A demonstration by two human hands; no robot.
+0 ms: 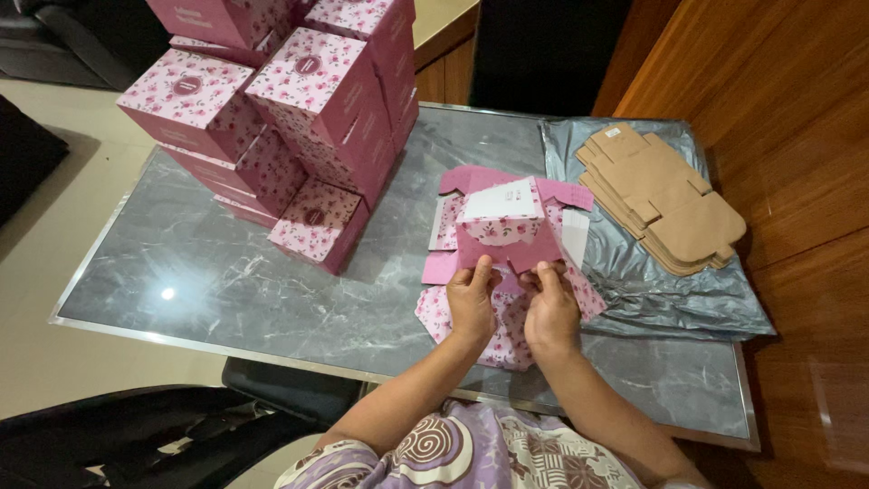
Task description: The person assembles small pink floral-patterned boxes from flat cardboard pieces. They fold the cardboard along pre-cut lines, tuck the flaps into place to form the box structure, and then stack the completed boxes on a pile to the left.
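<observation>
Head view: our left hand and right hand sit side by side on the grey marble table, fingers pressed together, each pinching the near edge of a half-folded pink floral box blank. Stacked finished pink boxes stand far left; flat brown blanks lie on silver plastic, right.

One half-folded pink floral box, about eight finished boxes — stacked, one pile of brown flats, two hands
</observation>
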